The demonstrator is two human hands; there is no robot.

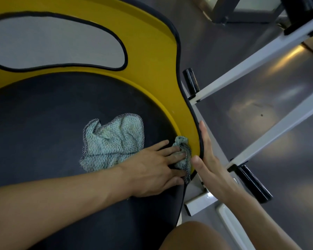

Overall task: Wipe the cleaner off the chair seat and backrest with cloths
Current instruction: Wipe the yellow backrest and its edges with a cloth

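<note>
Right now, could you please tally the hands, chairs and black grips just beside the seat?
Hands: 2, left hand and right hand
Chair: 1
Black grips: 2, upper grip and lower grip
Total: 5

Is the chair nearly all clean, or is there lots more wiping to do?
Hard to say what's done: the dark seat shows no streaks or foam, but it's dim. Right now the left hand presses the cloth onto the yellow rim beside the seat, while the right hand rests flat against the chair's edge. The backrest isn't being touched, so it may be left to wipe.
</note>
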